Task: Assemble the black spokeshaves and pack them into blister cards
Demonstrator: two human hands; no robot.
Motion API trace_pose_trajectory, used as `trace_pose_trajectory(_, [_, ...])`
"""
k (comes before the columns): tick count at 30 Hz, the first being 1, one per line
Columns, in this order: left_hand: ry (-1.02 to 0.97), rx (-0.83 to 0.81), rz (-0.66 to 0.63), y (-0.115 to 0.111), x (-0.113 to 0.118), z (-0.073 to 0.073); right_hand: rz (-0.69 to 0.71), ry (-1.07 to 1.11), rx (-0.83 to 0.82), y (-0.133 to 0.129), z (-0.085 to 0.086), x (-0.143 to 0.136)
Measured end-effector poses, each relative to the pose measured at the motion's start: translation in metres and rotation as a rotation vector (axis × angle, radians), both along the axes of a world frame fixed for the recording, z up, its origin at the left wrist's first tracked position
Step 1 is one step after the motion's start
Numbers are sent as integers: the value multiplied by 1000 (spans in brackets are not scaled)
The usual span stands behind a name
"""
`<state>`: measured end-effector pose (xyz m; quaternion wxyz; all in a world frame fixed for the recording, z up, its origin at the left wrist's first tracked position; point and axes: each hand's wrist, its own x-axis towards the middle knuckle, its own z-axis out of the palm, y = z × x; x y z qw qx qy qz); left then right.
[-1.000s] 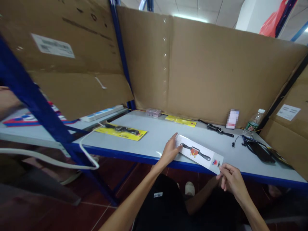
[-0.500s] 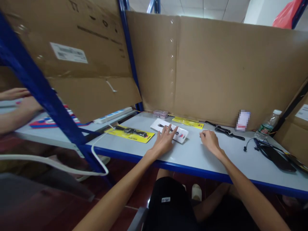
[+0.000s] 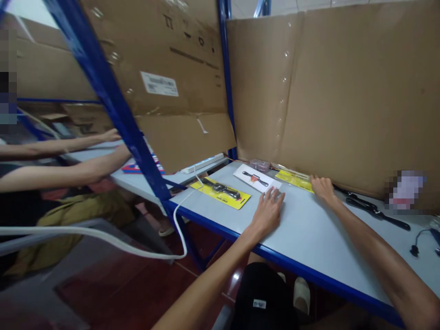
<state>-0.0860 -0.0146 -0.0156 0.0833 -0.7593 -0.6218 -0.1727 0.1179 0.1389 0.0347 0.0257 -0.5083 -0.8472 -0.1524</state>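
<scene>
My left hand (image 3: pixel 268 209) has its fingers spread, with the fingertips at the lower right end of a white card package (image 3: pixel 244 176). That package shows a black watch-like strap with an orange patch in its middle. Farther back, my right hand (image 3: pixel 323 189) has its fingers closed on the right end of a yellow card (image 3: pixel 292 179) lying by the cardboard wall. Left of my left hand lies another yellow card (image 3: pixel 237 201), carrying a black watch-like item (image 3: pixel 220 187). Black strap-like pieces (image 3: pixel 378 213) rest to the right of my right hand.
Cardboard panels (image 3: pixel 350 91) wall the table (image 3: pixel 316 238) at the back and left. A small clear pack (image 3: pixel 260 165) stands behind the white package. A white cable (image 3: pixel 137 251) hangs across the left front. Another person's arms (image 3: pixel 85 169) reach over the neighbouring table.
My view has turned left. My right hand has moved back and left onto the far yellow card. My left hand has slid off the white package's middle to its right end.
</scene>
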Motion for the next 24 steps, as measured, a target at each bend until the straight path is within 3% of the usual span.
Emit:
trace_pose_trajectory(4, [-25, 49, 13, 1, 2, -2, -97, -2, 142, -24, 25, 17])
trace_pose_trajectory(7, [-135, 138, 18, 3, -2, 0, -140, -27, 208, -67, 28, 46])
trace_pose_trajectory(10, [-341, 278, 41, 0, -11, 5, -151, -104, 227, -128, 10, 86])
trace_pose_trajectory(13, [-499, 396, 31, -5, -17, 5, -84, -181, 84, -190, -14, 119])
trace_pose_trajectory(14, [-544, 433, -18, -6, -16, 4, -55, -188, 35, -206, -19, 124])
trace_pose_trajectory(16, [-500, 353, -240, -9, -8, 2, -17, -151, -52, -225, -21, 130])
trace_pose_trajectory(19, [-242, 109, -475, -15, 11, 0, -37, -7, -114, -224, -6, 134])
trace_pose_trajectory(22, [-72, -70, -514, -19, 24, -1, -245, 81, -69, -198, 13, 150])
trace_pose_trajectory(24, [-46, -105, -511, -20, 26, 0, -345, 94, -42, -173, 20, 171])
